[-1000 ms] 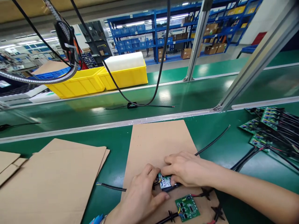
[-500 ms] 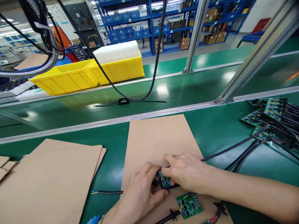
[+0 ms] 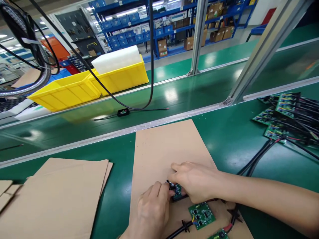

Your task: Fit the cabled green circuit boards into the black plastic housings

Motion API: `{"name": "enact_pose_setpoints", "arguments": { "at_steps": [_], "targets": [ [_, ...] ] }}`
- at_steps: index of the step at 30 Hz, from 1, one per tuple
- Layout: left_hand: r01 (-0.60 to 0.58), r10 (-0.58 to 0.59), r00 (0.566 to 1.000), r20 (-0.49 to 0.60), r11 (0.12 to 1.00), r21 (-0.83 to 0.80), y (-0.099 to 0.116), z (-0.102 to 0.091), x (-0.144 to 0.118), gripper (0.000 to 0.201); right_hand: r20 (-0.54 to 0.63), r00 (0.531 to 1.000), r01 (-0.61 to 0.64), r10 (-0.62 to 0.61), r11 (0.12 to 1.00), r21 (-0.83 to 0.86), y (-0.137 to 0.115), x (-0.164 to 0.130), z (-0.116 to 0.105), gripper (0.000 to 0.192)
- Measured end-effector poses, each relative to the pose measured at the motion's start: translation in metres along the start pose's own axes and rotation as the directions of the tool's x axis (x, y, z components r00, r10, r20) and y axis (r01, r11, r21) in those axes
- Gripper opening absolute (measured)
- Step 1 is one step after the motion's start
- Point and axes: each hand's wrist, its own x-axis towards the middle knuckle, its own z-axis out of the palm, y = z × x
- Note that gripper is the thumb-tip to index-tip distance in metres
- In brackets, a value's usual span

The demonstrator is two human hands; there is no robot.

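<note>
My left hand [image 3: 152,209] and my right hand [image 3: 196,181] meet over a brown cardboard sheet [image 3: 164,149] and both pinch a small green circuit board [image 3: 177,190] with black wires. The fingers cover most of that board. Just below it, a second green circuit board [image 3: 201,215] lies flat on the cardboard with a black cable [image 3: 179,229] attached. A third board [image 3: 219,235] shows partly at the bottom edge.
A pile of green circuit boards with black leads [image 3: 286,116] sits at the right. Loose cardboard sheets [image 3: 57,196] lie at the left. Beyond a metal rail, a conveyor belt [image 3: 174,96] carries a small black part [image 3: 123,113]. Yellow bins [image 3: 87,84] stand behind it.
The view has shifted a little, so the hands appear lower and the bins further left. My left hand has curled tighter over the small board; the wire at its left is out of sight.
</note>
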Motion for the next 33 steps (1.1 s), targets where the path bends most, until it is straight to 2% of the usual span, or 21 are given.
{"name": "enact_pose_setpoints", "arguments": {
  "at_steps": [3,6,9,12,16,19,22,24,26,29,31,33],
  "targets": [
    [0.010,-0.010,1.000,-0.021,1.000,0.027,-0.001,0.005,-0.002,0.022,0.014,1.000,-0.014,0.014,1.000,0.020,0.001,0.001,-0.003,0.030],
    [-0.077,0.076,0.997,0.025,0.995,0.060,-0.008,0.006,-0.013,0.022,0.027,0.999,-0.023,0.022,0.999,0.041,0.002,0.001,-0.002,0.030],
    [-0.153,0.140,0.985,0.098,0.978,0.144,-0.011,0.005,-0.022,0.034,0.013,1.000,-0.029,0.029,0.998,0.056,0.003,0.001,0.001,0.036],
    [-0.132,0.097,0.985,0.140,0.954,0.270,-0.002,0.007,-0.025,0.042,-0.014,0.999,-0.029,0.030,0.998,0.061,0.002,0.001,0.003,0.036],
    [-0.069,0.011,0.986,0.165,0.935,0.348,0.014,0.011,-0.020,0.036,-0.073,0.997,0.002,-0.001,1.000,0.012,-0.001,-0.004,0.000,0.030],
    [-0.066,-0.004,0.984,0.180,0.923,0.379,0.016,0.011,-0.016,0.033,-0.086,0.996,-0.010,0.005,0.999,-0.049,-0.004,-0.007,-0.006,0.021],
    [-0.071,0.012,0.985,0.171,0.936,0.344,0.010,0.009,-0.014,0.028,-0.128,0.992,-0.018,0.008,0.997,-0.080,-0.008,-0.002,-0.011,0.009],
    [-0.095,0.044,0.985,0.169,0.947,0.306,0.005,0.008,-0.012,0.024,-0.117,0.992,-0.048,0.039,0.996,-0.077,-0.011,0.009,-0.012,0.022],
    [-0.135,0.089,0.981,0.172,0.951,0.277,0.000,0.007,-0.009,0.022,-0.022,0.996,-0.082,0.081,0.995,-0.061,-0.012,0.023,-0.013,0.036],
    [-0.155,0.112,0.974,0.196,0.964,0.218,-0.007,0.005,-0.008,0.020,0.112,0.986,-0.119,0.121,0.993,-0.021,-0.010,0.037,-0.011,0.041],
    [-0.134,0.102,0.974,0.200,0.979,0.156,-0.012,0.003,-0.009,0.017,0.099,0.984,-0.148,0.146,0.989,0.013,-0.005,0.037,-0.007,0.041],
    [-0.096,0.077,0.982,0.174,0.990,0.103,-0.017,0.002,-0.012,0.015,0.010,0.994,-0.111,0.110,0.992,0.066,0.003,0.028,-0.002,0.040]
  ]
}}
